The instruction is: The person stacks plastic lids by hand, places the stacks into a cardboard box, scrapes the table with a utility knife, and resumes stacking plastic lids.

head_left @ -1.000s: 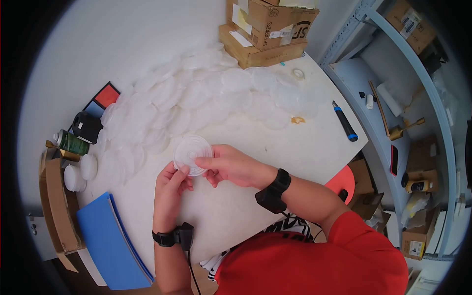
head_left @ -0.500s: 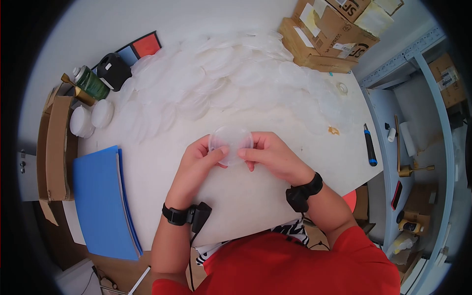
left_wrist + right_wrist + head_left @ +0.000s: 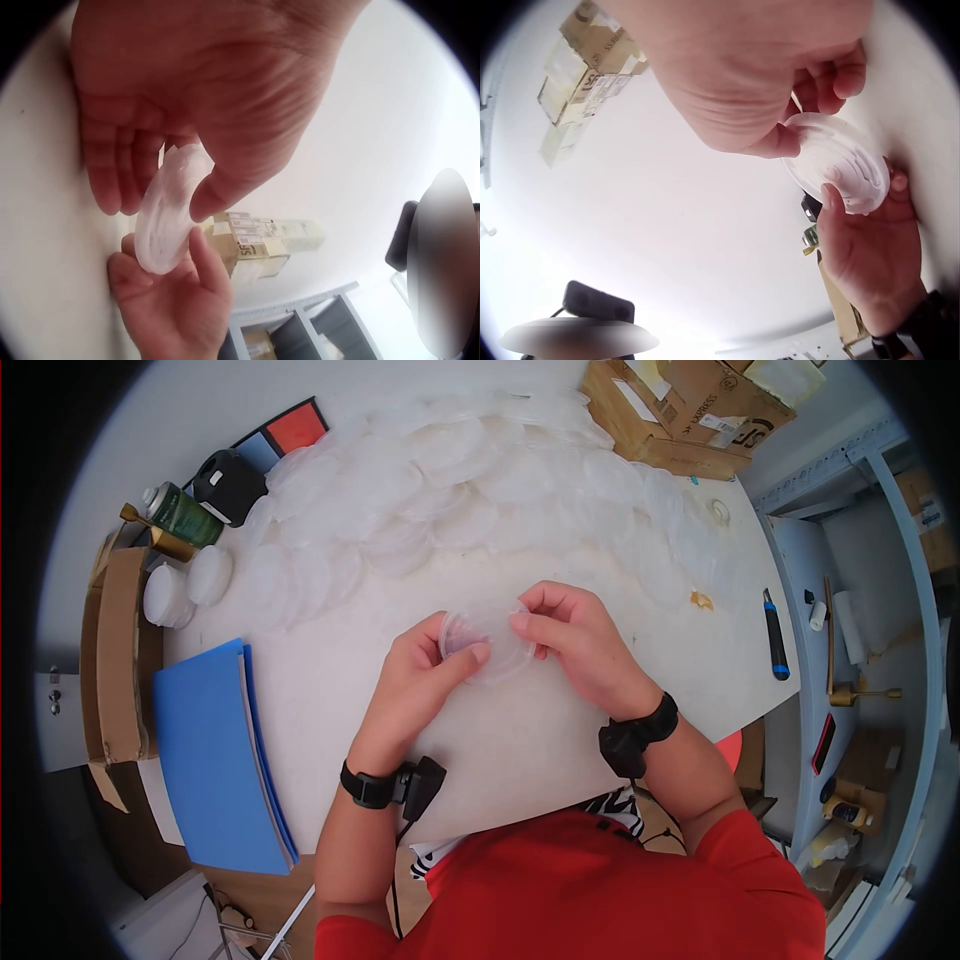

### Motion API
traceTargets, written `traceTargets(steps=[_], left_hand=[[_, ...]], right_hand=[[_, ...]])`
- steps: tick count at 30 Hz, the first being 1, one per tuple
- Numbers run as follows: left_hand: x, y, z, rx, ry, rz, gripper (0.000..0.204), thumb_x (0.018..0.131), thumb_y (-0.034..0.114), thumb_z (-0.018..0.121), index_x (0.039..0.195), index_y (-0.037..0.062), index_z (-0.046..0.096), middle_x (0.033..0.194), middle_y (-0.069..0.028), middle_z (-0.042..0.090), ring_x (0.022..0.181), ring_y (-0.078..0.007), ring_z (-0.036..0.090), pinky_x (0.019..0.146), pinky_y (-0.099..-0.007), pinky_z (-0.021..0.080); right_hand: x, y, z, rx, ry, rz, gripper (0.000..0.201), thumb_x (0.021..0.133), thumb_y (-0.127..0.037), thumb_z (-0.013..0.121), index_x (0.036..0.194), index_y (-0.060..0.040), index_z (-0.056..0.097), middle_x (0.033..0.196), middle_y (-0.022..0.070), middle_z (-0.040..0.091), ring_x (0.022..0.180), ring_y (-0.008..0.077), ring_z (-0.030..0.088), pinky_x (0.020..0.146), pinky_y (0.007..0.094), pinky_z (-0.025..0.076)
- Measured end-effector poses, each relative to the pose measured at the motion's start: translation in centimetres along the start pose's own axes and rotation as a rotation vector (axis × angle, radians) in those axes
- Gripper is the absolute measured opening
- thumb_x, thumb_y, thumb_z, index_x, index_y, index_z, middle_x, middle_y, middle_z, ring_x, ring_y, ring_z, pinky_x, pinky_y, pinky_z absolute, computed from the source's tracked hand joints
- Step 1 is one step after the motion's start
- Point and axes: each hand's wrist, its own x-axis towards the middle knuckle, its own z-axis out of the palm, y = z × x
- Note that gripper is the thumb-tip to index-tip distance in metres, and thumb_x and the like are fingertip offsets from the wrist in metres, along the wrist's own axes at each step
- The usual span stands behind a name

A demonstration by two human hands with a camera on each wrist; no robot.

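Note:
A round, see-through plastic lid is held between both hands above the table, and its moulded rings show in the right wrist view. My left hand pinches its left edge, thumb on the face and fingers behind. At the upper right rim, my right hand pinches it between thumb and fingers. Seen from the left wrist, the lid is tilted, nearly edge-on. Beyond the hands, a wide heap of similar clear lids covers the back of the table.
Left of the hands lie a blue folder and an open cardboard box. White round tubs, a green can and a black bottle stand behind. A utility knife lies at right; cardboard boxes stand at the back.
The head view has shifted. My left hand has gone from the lid's near edge to its left edge, while my right fingers have moved to its upper right rim.

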Motion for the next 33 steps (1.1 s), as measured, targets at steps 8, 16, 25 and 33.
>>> traceTargets(steps=[8, 16, 25, 33], left_hand=[[0.1, -0.2, -0.3, 0.084, -0.036, -0.027, 0.018, 0.094, 0.011, 0.073, 0.106, -0.0016, 0.072, 0.091, 0.0002, 0.071, 0.081, -0.0055, 0.061, 0.073, -0.0236, 0.049], [-0.1, -0.1, 0.3, 0.116, -0.036, 0.035, 0.017, 0.092, 0.009, 0.075, 0.106, 0.0006, 0.072, 0.091, 0.0013, 0.070, 0.081, -0.0047, 0.060, 0.073, -0.0222, 0.048], [0.0, -0.8, 0.6, 0.039, 0.020, 0.030, 0.013, 0.093, 0.010, 0.076, 0.103, 0.0010, 0.073, 0.089, 0.0019, 0.071, 0.079, -0.0042, 0.060, 0.070, -0.0211, 0.049], [0.1, -1.3, 1.2, 0.135, 0.077, 0.117, 0.012, 0.093, 0.010, 0.077, 0.098, 0.0003, 0.074, 0.085, 0.0016, 0.070, 0.076, -0.0041, 0.058, 0.068, -0.0218, 0.048]], right_hand=[[-0.4, 0.2, 0.8, 0.012, -0.084, -0.028, 0.012, 0.096, -0.014, 0.069, 0.102, -0.0035, 0.068, 0.094, -0.0030, 0.066, 0.084, 0.0046, 0.057, 0.075, 0.0222, 0.047], [-0.9, 0.2, 1.7, 0.070, -0.051, -0.058, 0.012, 0.096, -0.012, 0.067, 0.103, -0.0021, 0.067, 0.097, -0.0023, 0.065, 0.090, 0.0049, 0.057, 0.080, 0.0233, 0.046], [-0.8, 0.2, 2.0, 0.059, 0.003, -0.046, 0.015, 0.094, -0.014, 0.067, 0.103, -0.0019, 0.067, 0.096, -0.0016, 0.064, 0.089, 0.0057, 0.055, 0.078, 0.0234, 0.045], [-1.2, -0.4, 2.9, 0.102, 0.023, -0.045, 0.016, 0.092, -0.012, 0.067, 0.103, 0.0000, 0.068, 0.099, 0.0036, 0.069, 0.092, 0.0084, 0.060, 0.083, 0.0241, 0.047]])
